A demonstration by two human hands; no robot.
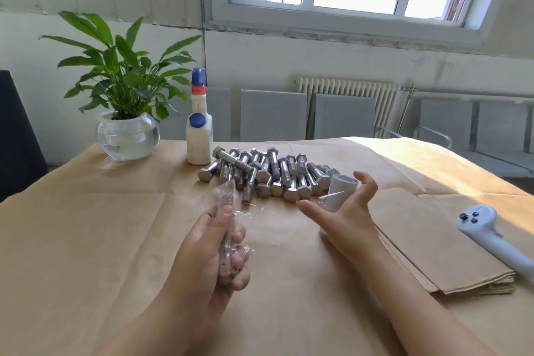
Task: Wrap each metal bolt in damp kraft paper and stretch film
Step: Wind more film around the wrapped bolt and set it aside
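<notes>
Taking the pile of bare bolts (267,175) as the landmark, a plant in a round glass bowl (127,136) is standing far to its left, on the paper-covered table (86,240). A white bottle with blue caps (198,136) is standing upright just beside the left end of the pile.

In front of the pile and a little to the left, the left hand (215,251) is gripping a wrapped bolt (228,225). Its fingers are curling around the lower part, and the thumb is lying along the clear film. The upper end, covered in film, is pointing up toward the pile.

In front of the right end of the pile, the right hand (344,211) is hovering with palm turned to the left and fingers spread wide, holding nothing. A roll of stretch film (341,189) is lying just behind it, touching the pile.

To the right of the pile, a stack of kraft paper sheets (433,254) is lying flat. Further right, a white controller (491,237) is resting partly on this stack.
</notes>
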